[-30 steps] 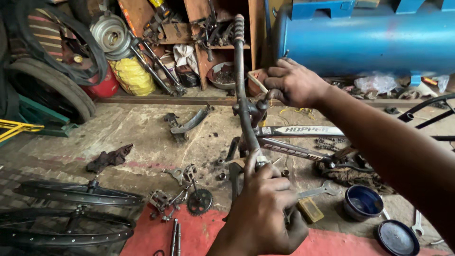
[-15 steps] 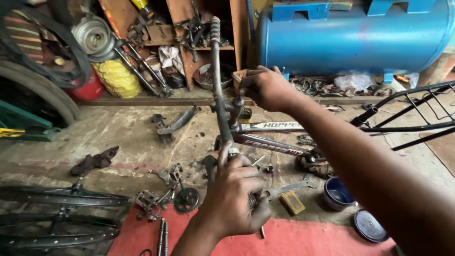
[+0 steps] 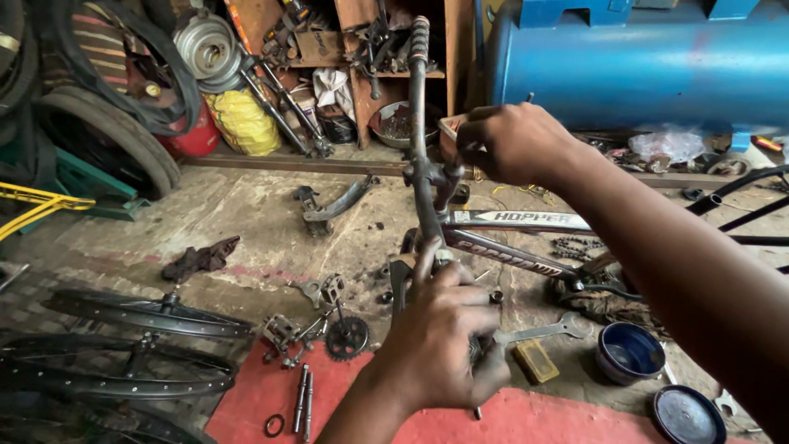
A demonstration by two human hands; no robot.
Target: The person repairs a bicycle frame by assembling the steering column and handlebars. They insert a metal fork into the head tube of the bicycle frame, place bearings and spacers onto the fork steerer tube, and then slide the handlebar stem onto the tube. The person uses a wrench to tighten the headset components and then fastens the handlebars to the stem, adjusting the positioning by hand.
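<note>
Big blue tank [image 3: 649, 66] sits at 1 o'clock. The bike frame [image 3: 501, 247] lies on the floor dead centre, its bar sticking up toward 12. Left hand [image 3: 440, 345] is clamped round the lower end to steady it; right hand [image 3: 514, 144] is closed at the top joint, maybe on a small tool. Blue tin [image 3: 629, 352] at 4 o'clock looks like it holds dark grease.

A blue tank [image 3: 641, 66] is standing behind a grey frame [image 3: 501, 247] that is showing white letters. A yellow bag [image 3: 244, 123] is lying beside a red can [image 3: 197, 138]. A red mat [image 3: 559, 423] is lying under a dark blue bowl [image 3: 629, 352].
</note>
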